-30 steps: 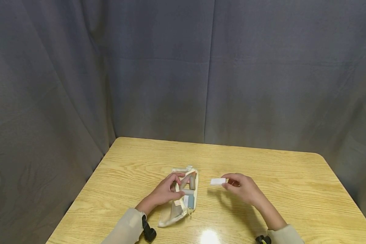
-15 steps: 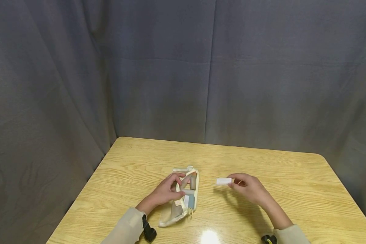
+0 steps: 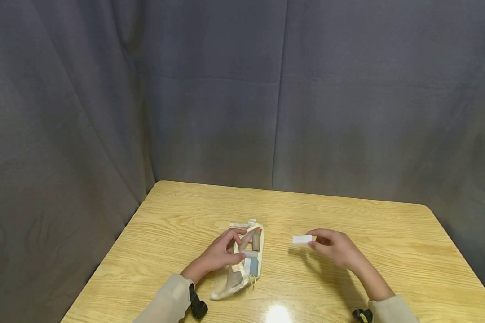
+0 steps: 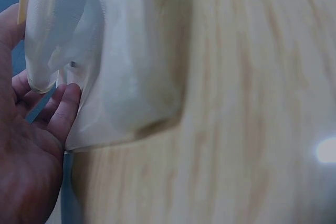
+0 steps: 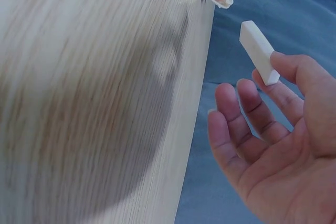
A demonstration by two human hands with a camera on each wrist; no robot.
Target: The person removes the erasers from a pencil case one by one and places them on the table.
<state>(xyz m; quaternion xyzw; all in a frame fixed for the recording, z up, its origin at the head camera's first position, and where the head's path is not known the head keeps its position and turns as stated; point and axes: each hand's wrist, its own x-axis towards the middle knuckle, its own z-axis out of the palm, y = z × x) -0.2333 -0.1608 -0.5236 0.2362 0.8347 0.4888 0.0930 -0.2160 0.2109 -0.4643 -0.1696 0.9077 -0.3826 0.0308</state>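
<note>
A see-through mesh pouch (image 3: 225,288) with cream edging lies unzipped on the table, its mouth facing right. My left hand (image 3: 215,256) grips the near side of the mouth; the left wrist view has fingers around the pale mesh (image 4: 131,72). Inside the pouch are a grey-brown piece (image 3: 256,242), a pale piece (image 3: 249,254) and a blue-grey block (image 3: 253,266). To the right, my right hand (image 3: 336,247) pinches a white eraser (image 3: 302,239) by one end, above the table. In the right wrist view, thumb and index finger hold this eraser (image 5: 258,53), the other fingers loosely bent.
The wooden table (image 3: 368,224) extends beyond both hands, with a bright glare spot near its front. Grey curtains (image 3: 210,112) hang behind it and at the sides. A cord loop (image 3: 252,280) sits at the pouch's near end.
My right hand has moved right with the eraser, farther from the pouch. The left hand and the pouch have stayed almost still.
</note>
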